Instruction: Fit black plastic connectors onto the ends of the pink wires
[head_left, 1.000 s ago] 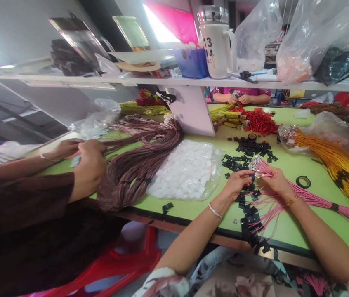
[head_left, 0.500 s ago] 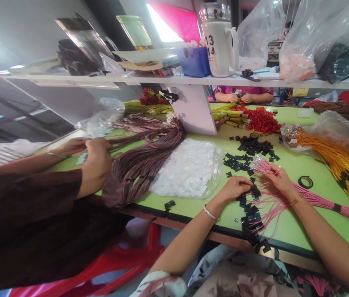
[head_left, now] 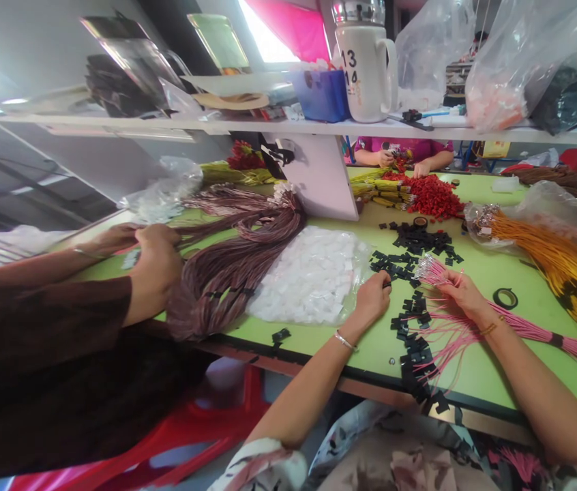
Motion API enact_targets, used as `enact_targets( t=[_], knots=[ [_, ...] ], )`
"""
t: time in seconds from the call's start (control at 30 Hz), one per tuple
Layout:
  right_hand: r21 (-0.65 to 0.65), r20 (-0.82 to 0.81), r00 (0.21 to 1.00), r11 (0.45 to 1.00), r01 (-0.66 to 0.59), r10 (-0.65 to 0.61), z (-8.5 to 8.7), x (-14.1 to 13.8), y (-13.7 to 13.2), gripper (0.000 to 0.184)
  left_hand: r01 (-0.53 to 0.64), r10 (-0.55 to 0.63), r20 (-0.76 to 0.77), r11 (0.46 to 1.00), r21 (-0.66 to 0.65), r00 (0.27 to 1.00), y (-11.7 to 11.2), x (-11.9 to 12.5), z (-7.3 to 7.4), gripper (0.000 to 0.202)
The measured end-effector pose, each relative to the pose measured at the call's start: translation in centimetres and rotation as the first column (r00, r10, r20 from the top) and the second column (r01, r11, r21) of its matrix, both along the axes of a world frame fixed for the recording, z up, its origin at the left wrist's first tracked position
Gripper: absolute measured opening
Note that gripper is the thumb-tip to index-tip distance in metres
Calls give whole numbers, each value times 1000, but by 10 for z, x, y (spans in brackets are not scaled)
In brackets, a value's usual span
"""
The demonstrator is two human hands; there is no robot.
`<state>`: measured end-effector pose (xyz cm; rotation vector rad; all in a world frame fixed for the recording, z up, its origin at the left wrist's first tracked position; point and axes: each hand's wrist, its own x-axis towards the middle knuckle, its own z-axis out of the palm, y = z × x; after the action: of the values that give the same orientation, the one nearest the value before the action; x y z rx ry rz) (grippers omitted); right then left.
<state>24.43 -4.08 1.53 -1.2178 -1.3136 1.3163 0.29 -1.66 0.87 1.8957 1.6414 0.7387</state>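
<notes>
My left hand [head_left: 373, 299] is closed at the left side of the loose black connector housings [head_left: 393, 266], with a small dark piece, seemingly one of them, at its fingertips. In my right hand [head_left: 465, 296] is a bundle of pink wires [head_left: 518, 327], gripped near its silvery terminal ends [head_left: 426, 268]. Several pink wires hang apart from the bundle toward the table edge, and their ends meet a row of black housings [head_left: 416, 358]. Black tape binds the bundle farther right.
A bag of white connectors [head_left: 314, 276] lies left of my left hand, beside brown wires [head_left: 232, 273] handled by a co-worker's hands [head_left: 150, 256]. Yellow wires [head_left: 549, 252] and a tape roll [head_left: 505, 299] lie right. A shelf [head_left: 278, 128] with a mug [head_left: 365, 71] crosses above; another person sits opposite.
My left hand has moved from the row of black housings up and left to the loose pile. My right hand stays almost in place with the pink wires.
</notes>
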Motion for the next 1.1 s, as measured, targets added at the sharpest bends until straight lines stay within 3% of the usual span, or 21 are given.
enact_targets(
  t=[0.07, 0.13, 0.2, 0.33, 0.53, 0.7, 0.8, 0.97, 1.1],
  knots=[
    [12, -4, 1000, 1000, -13, 13, 1, -1, -1, 37, 51, -19, 282, 993, -107, 959, -2, 8, 3, 12],
    [20, -9, 1000, 999, -26, 26, 3, -3, -2, 40, 144, 9, 549, 961, -235, 836, -3, 18, 7, 14],
    [19, -22, 1000, 1000, -20, 21, 4, -4, -2, 41, 230, 62, 707, 922, -311, 704, -4, 27, 10, 18],
    [53, -42, 999, 998, -17, 19, 6, -3, -3, 40, 308, 150, 822, 878, -366, 550, -6, 39, 18, 22],
    [91, -32, 999, 995, -34, 37, 4, -3, -3, 36, 348, 287, 866, 829, -439, 409, -7, 41, 24, 16],
    [98, -34, 999, 995, -17, 21, -2, -2, -1, 28, 367, 319, 856, 801, -473, 406, -8, 38, 26, 17],
    [102, -5, 999, 994, -33, 33, -4, -2, -1, 28, 364, 254, 870, 832, -419, 423, -10, 36, 27, 27],
    [72, 15, 998, 995, -64, 63, -2, -5, -2, 29, 272, 147, 827, 901, -338, 542, -11, 38, 22, 22],
    [112, -18, 999, 992, -49, 51, -1, -5, -1, 28, 269, 110, 789, 904, -332, 605, -14, 43, 16, 19]
  ],
)
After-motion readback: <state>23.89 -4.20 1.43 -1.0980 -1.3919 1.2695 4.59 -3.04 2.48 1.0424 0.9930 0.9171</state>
